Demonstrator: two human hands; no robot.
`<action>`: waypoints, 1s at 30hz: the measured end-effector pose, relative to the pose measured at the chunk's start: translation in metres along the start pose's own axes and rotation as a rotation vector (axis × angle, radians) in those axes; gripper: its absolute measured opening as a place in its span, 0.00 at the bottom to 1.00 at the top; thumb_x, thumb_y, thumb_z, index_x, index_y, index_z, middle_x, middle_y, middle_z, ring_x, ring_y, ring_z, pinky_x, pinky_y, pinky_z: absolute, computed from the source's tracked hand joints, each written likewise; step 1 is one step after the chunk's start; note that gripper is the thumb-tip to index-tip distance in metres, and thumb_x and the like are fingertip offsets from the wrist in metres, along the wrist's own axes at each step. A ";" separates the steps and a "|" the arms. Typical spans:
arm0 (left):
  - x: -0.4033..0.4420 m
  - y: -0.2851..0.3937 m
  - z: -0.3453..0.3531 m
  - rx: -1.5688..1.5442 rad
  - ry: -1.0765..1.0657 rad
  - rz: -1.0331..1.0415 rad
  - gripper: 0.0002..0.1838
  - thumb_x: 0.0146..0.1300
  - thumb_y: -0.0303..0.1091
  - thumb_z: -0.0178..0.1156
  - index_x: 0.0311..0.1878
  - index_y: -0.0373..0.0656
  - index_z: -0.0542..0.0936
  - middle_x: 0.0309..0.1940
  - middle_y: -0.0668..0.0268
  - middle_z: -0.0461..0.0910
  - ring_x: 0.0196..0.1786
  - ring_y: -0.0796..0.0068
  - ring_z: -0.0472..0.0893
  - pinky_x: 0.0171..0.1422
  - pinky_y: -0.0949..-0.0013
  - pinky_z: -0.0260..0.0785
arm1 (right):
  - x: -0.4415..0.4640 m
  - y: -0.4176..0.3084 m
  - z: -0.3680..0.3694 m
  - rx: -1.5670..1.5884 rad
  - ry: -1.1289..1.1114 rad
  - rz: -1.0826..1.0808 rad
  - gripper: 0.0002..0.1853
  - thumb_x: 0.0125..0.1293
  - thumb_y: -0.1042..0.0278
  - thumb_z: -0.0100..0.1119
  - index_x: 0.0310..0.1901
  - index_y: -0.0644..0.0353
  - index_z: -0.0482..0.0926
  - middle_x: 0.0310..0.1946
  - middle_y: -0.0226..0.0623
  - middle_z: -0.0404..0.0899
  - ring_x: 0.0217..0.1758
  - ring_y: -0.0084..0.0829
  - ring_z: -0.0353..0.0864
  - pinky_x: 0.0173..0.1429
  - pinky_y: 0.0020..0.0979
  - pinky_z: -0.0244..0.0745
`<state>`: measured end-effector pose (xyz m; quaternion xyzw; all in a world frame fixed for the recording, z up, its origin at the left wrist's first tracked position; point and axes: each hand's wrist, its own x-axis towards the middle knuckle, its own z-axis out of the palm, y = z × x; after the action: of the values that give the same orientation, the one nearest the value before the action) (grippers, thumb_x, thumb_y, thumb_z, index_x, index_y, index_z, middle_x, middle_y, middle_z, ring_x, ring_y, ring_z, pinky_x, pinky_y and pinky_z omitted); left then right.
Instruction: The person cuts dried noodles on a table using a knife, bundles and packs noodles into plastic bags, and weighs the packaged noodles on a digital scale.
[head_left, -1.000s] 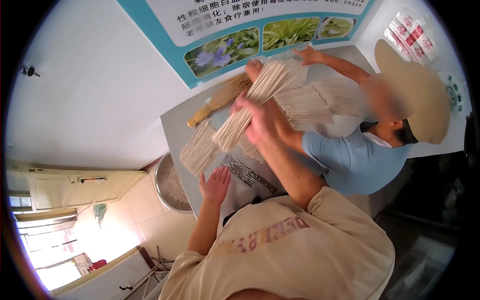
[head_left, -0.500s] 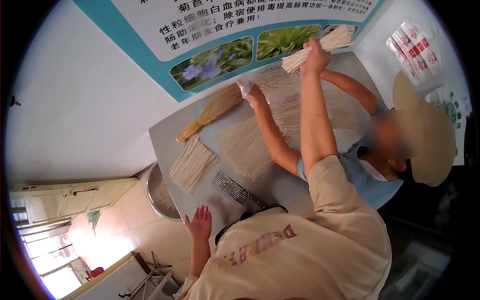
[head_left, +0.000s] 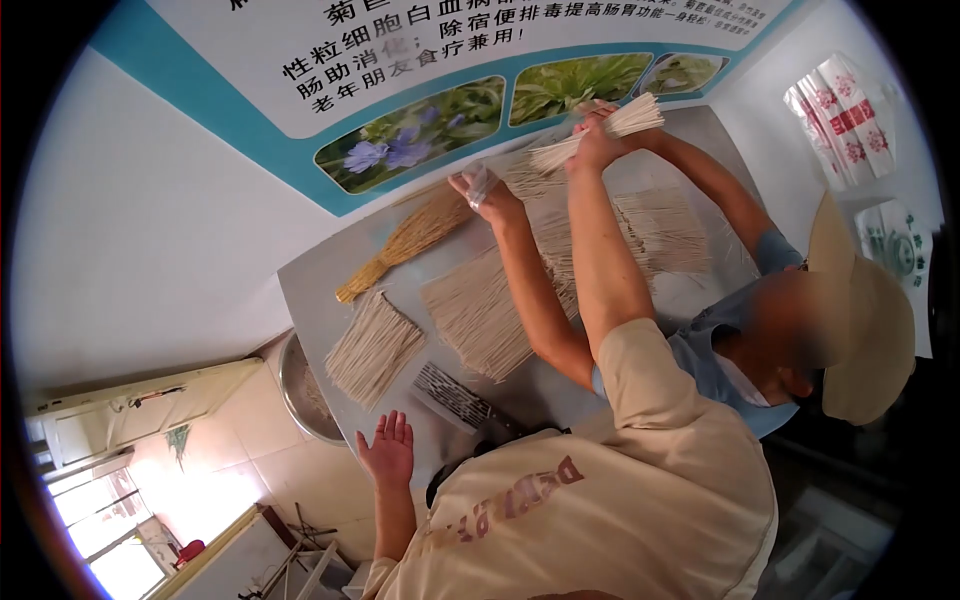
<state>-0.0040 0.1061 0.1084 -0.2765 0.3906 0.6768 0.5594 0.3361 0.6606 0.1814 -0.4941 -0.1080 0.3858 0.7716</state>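
Bundle of pale strands [head_left: 638,117]: up in your right hand [head_left: 597,150], over the far part of the desk [head_left: 312,300] and in front of the wall poster [head_left: 300,172].
Bundle's long axis: a slant from lower left to upper right in your view, across the line of your forearm; one end points right, toward the side with the plastic bags [head_left: 843,125], the other left and slightly down.
Right fingers: wrapped around the bundle's middle and pressed together on it, both ends sticking out past your hand.
Left hand [head_left: 387,455]: near the desk's left front edge, palm facing you, fingers straight and pointing up, thumb apart from them.
Small stack of strands [head_left: 375,345]: flat on the desk beyond your left hand, its long axis from lower left to upper right.
Wide layer of strands [head_left: 485,310]: flat on the desk, right of the small stack.
Knife [head_left: 448,393]: near your shirt, blade pointing up and left, handle down and right.
Whisk brush [head_left: 415,235]: near the far edge, bound end pointing lower left.
Co-worker: the gloved hand [head_left: 483,192] is by the brush's bristles; the other hand is just behind your grip, and you cannot tell whether they touch.
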 end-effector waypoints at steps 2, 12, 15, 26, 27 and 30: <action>0.000 0.001 0.006 0.016 -0.009 0.016 0.39 0.73 0.65 0.45 0.69 0.36 0.64 0.69 0.52 0.68 0.71 0.53 0.69 0.73 0.51 0.64 | -0.004 0.010 0.003 -0.009 0.084 0.040 0.16 0.66 0.74 0.57 0.55 0.62 0.75 0.45 0.33 0.79 0.43 0.28 0.74 0.49 0.32 0.70; 0.007 0.006 0.015 -0.010 0.017 0.012 0.40 0.73 0.65 0.46 0.69 0.35 0.64 0.70 0.52 0.68 0.72 0.54 0.68 0.73 0.52 0.64 | 0.004 0.122 -0.021 0.028 0.223 0.032 0.14 0.60 0.80 0.65 0.47 0.69 0.76 0.32 0.35 0.78 0.27 0.28 0.76 0.29 0.32 0.73; 0.009 0.011 0.012 -0.027 0.026 0.026 0.40 0.73 0.66 0.46 0.69 0.36 0.64 0.70 0.53 0.67 0.72 0.55 0.68 0.72 0.52 0.64 | 0.010 0.141 -0.024 -0.107 0.306 0.287 0.22 0.60 0.81 0.64 0.57 0.69 0.76 0.44 0.45 0.82 0.36 0.34 0.79 0.33 0.35 0.74; 0.004 0.035 -0.008 0.316 0.006 0.206 0.32 0.74 0.58 0.50 0.66 0.40 0.67 0.66 0.58 0.71 0.66 0.57 0.74 0.68 0.53 0.66 | 0.029 0.087 -0.029 -0.358 -0.030 0.519 0.39 0.59 0.54 0.67 0.72 0.53 0.68 0.77 0.42 0.58 0.74 0.47 0.63 0.67 0.69 0.57; 0.005 0.035 -0.016 0.312 0.012 0.211 0.32 0.74 0.58 0.50 0.66 0.40 0.67 0.66 0.58 0.71 0.66 0.57 0.74 0.68 0.53 0.66 | 0.021 0.071 -0.025 -0.302 -0.021 0.448 0.37 0.61 0.55 0.65 0.71 0.54 0.68 0.76 0.40 0.61 0.75 0.47 0.63 0.69 0.66 0.57; 0.018 0.034 -0.036 0.571 0.032 0.262 0.26 0.74 0.50 0.55 0.65 0.42 0.69 0.63 0.60 0.73 0.63 0.60 0.76 0.64 0.55 0.70 | 0.007 0.015 -0.027 -0.131 -0.074 0.274 0.27 0.67 0.61 0.59 0.67 0.57 0.70 0.67 0.38 0.69 0.68 0.43 0.69 0.66 0.54 0.64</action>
<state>-0.0434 0.0835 0.0822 -0.0660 0.6060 0.6017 0.5161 0.3486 0.6502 0.1538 -0.5389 -0.0929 0.4976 0.6733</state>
